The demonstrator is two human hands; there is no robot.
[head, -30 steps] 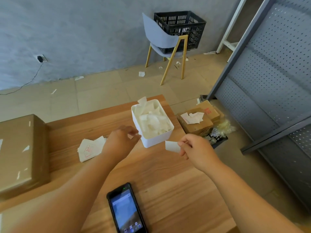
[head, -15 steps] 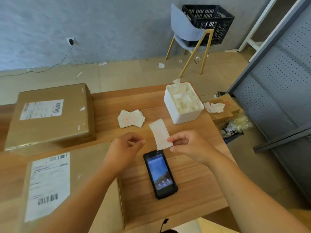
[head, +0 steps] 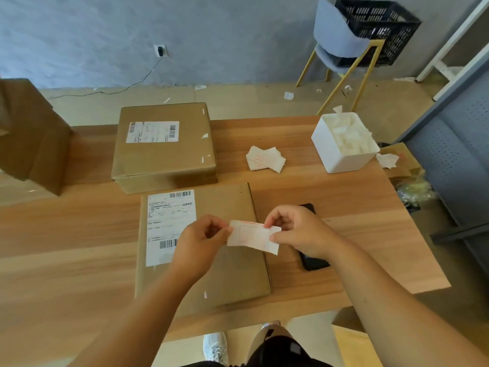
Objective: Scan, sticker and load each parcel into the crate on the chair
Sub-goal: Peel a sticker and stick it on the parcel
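A white sticker slip [head: 251, 237] with red print is held between both hands above the near flat cardboard parcel [head: 238, 274]. My left hand [head: 201, 242] pinches its left end, and my right hand [head: 296, 231] pinches its right edge. That parcel carries a white barcode label [head: 169, 215]. A second labelled parcel [head: 164, 147] lies behind it on the wooden table [head: 66, 247]. The black scanner phone [head: 315, 260] lies partly hidden under my right hand. The black crate [head: 378, 25] sits on the grey chair [head: 341, 49] far right.
A white bin [head: 341, 152] full of peeled backings stands at the table's right rear, with a small pile of sticker slips [head: 264, 158] beside it. A third brown box [head: 29, 133] stands at the far left. A grey perforated shelf [head: 455, 154] and floor boxes lie right.
The view has swung left and down. Both hands carried the slip from beside the white bin to above the near parcel, and my left hand now pinches its left end.
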